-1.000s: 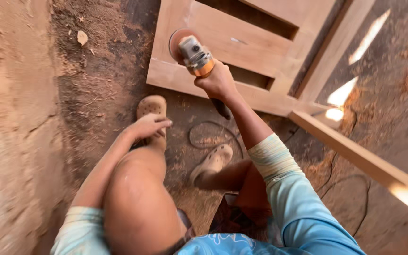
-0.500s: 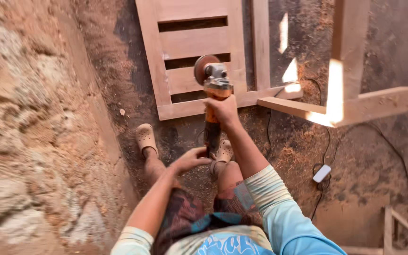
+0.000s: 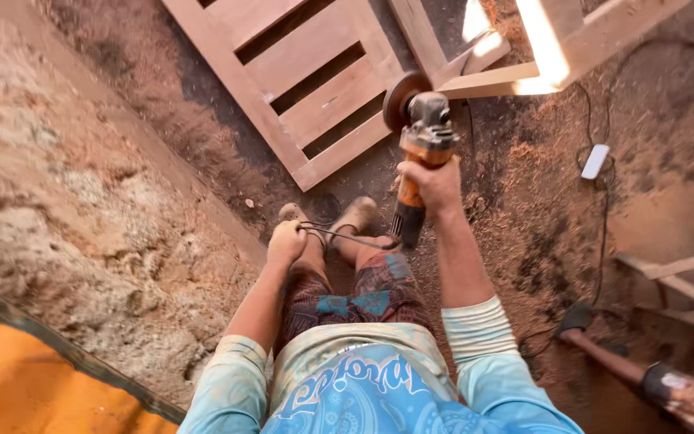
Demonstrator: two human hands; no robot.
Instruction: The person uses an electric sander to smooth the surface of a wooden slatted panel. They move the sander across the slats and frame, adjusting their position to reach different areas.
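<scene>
My right hand (image 3: 434, 186) grips an orange and grey angle grinder (image 3: 421, 135) by its body, disc end pointing away from me, held in the air over the dusty floor. The grinder's black power cord (image 3: 345, 235) runs from its tail across to my left hand (image 3: 287, 243), which is closed around it near my left knee. Beyond the grinder lies a slatted wooden panel (image 3: 299, 88) flat on the ground. My two feet in dusty shoes (image 3: 355, 215) stand just below the panel's near corner.
A rough earthen wall (image 3: 82, 217) rises on the left. A wooden frame (image 3: 524, 64) lies at top right, with a white plug block (image 3: 595, 161) and cables on the sawdust floor. More timber pieces (image 3: 676, 281) and a rusty pipe (image 3: 644, 378) sit at lower right.
The view has swung as I stood straighter; the panel now lies diagonally. My left hand has left my knee and taken hold of the grinder's cord. The right hand still holds the grinder.
</scene>
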